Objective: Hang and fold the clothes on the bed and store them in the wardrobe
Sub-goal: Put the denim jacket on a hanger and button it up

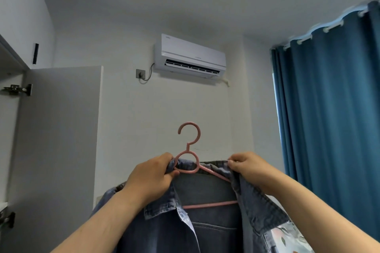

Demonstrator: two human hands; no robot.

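A blue denim shirt (207,230) hangs on a pink plastic hanger (190,146), held up in front of me. The hanger's hook points up and to the left, free of any rail. My left hand (152,176) grips the collar together with the hanger's neck on the left side. My right hand (246,165) pinches the collar's upper edge on the right. The hanger's lower bar shows inside the open shirt front. The bed is out of view.
An open grey wardrobe door (55,139) stands at the left, with hinges (17,89) on the wardrobe frame beside it. An air conditioner (190,57) is mounted high on the far wall. Blue curtains (329,98) hang at the right.
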